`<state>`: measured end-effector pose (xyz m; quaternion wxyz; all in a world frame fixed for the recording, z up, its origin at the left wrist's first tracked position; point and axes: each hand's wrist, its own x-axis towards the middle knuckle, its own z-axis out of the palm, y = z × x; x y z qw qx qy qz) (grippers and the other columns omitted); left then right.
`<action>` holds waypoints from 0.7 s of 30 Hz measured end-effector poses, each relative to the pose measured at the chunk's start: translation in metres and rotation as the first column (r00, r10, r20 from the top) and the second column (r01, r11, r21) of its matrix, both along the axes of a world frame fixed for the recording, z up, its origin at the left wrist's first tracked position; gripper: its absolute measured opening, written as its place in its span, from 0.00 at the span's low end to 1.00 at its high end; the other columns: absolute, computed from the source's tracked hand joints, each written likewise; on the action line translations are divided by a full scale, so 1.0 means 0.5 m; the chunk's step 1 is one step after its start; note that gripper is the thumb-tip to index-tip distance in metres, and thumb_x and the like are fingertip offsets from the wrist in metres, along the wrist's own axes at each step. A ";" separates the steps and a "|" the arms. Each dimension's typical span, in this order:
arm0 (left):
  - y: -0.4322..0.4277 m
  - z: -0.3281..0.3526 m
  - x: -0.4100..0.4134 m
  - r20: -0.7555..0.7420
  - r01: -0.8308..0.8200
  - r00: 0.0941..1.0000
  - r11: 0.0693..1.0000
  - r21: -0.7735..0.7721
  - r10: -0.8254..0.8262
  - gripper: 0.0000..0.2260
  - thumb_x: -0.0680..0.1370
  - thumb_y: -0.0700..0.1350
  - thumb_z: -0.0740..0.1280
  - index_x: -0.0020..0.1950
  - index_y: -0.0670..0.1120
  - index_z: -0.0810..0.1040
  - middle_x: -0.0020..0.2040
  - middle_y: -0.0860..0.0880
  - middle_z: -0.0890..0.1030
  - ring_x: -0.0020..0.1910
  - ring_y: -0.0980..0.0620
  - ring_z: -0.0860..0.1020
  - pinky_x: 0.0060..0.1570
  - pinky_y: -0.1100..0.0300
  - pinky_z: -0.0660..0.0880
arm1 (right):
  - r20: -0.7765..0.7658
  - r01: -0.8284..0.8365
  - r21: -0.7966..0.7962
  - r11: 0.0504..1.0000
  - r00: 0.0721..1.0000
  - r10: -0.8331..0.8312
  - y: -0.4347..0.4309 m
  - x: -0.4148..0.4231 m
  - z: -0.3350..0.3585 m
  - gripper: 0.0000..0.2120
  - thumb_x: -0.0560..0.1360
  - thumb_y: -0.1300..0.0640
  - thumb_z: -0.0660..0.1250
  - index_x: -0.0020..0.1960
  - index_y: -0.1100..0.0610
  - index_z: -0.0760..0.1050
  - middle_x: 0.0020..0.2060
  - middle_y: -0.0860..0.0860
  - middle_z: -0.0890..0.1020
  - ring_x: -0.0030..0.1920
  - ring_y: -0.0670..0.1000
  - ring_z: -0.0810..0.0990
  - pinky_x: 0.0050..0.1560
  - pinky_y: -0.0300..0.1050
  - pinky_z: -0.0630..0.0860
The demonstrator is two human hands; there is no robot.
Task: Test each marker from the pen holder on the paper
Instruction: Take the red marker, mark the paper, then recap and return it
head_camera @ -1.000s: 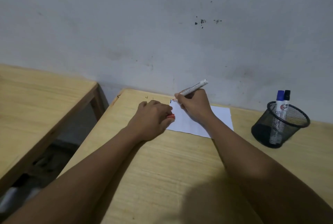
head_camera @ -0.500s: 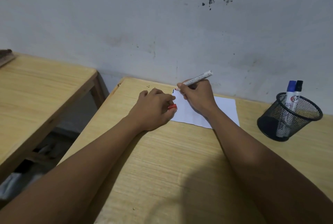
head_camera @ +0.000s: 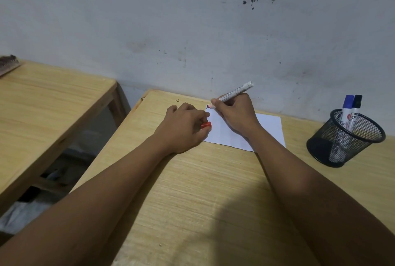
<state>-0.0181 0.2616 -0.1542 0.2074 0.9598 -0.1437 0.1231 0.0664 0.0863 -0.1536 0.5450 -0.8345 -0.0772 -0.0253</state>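
Observation:
A white sheet of paper (head_camera: pixel 269 127) lies on the wooden desk (head_camera: pixel 203 180) near the wall. My right hand (head_camera: pixel 235 114) grips a white marker (head_camera: pixel 237 91), its tip down at the paper's far left corner beside a short dark mark and a red mark. My left hand (head_camera: pixel 183 129) rests on the desk at the paper's left edge, closed on a red cap (head_camera: pixel 206 125). A black mesh pen holder (head_camera: pixel 344 139) stands at the right with a blue-capped marker (head_camera: pixel 347 104) and a black-capped marker (head_camera: pixel 357 102) upright in it.
A second wooden table (head_camera: pixel 42 103) stands to the left, separated from the desk by a gap. A grey stained wall (head_camera: pixel 192 20) runs right behind both. A dark object (head_camera: pixel 7 63) lies at the left table's far edge.
Both hands have stayed in place at the paper's left corner; a red mark now shows at the marker tip. The view has shifted slightly.

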 end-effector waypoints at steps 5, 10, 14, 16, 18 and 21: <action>0.001 -0.002 0.003 -0.005 -0.007 1.000 1.000 0.011 0.007 0.20 0.77 0.60 0.59 0.65 0.53 0.78 0.56 0.56 0.83 0.64 0.54 0.72 0.66 0.42 0.65 | -0.017 -0.024 -0.008 1.000 1.000 0.024 -0.002 0.001 -0.004 0.16 0.75 0.49 0.75 0.54 0.61 0.84 0.46 0.55 0.87 0.46 0.54 0.86 0.44 0.45 0.83; 0.002 -0.002 0.005 0.000 -0.005 1.000 1.000 0.011 0.005 0.21 0.77 0.60 0.59 0.64 0.53 0.78 0.55 0.58 0.83 0.63 0.55 0.72 0.65 0.43 0.66 | -0.032 -0.016 0.086 0.996 0.999 0.019 0.000 -0.001 0.002 0.14 0.75 0.52 0.76 0.52 0.63 0.84 0.43 0.56 0.87 0.44 0.55 0.86 0.47 0.49 0.84; 0.001 0.001 0.002 -0.010 -0.013 1.000 1.000 0.008 0.013 0.21 0.77 0.60 0.59 0.64 0.54 0.78 0.56 0.58 0.82 0.63 0.55 0.72 0.65 0.43 0.66 | -0.076 -0.005 0.286 0.958 0.997 0.028 -0.007 -0.012 0.032 0.07 0.75 0.57 0.75 0.44 0.62 0.84 0.33 0.55 0.83 0.34 0.55 0.79 0.38 0.50 0.77; -0.001 0.004 0.000 -0.024 -0.014 1.000 1.000 0.002 0.014 0.21 0.77 0.60 0.59 0.64 0.53 0.78 0.57 0.58 0.82 0.64 0.55 0.72 0.66 0.43 0.66 | -0.064 -0.006 0.340 0.940 0.997 0.029 -0.018 -0.028 0.055 0.06 0.75 0.58 0.75 0.42 0.61 0.83 0.30 0.54 0.81 0.33 0.54 0.76 0.35 0.48 0.74; -0.002 0.012 -0.005 -0.050 -0.013 0.999 1.000 -0.002 0.012 0.19 0.77 0.59 0.60 0.63 0.53 0.78 0.59 0.58 0.82 0.65 0.54 0.72 0.66 0.43 0.66 | -0.022 -0.028 0.323 0.946 0.999 0.038 -0.033 -0.048 0.084 0.07 0.75 0.58 0.75 0.45 0.62 0.84 0.33 0.60 0.82 0.32 0.52 0.77 0.34 0.46 0.75; -0.011 0.036 -0.017 -0.080 -0.003 0.997 1.000 -0.030 0.000 0.13 0.78 0.56 0.63 0.58 0.54 0.80 0.64 0.57 0.80 0.65 0.52 0.74 0.65 0.43 0.69 | 0.045 -0.058 0.267 0.962 0.998 0.048 -0.067 -0.075 0.136 0.07 0.75 0.58 0.75 0.49 0.62 0.84 0.42 0.64 0.86 0.33 0.48 0.80 0.36 0.43 0.79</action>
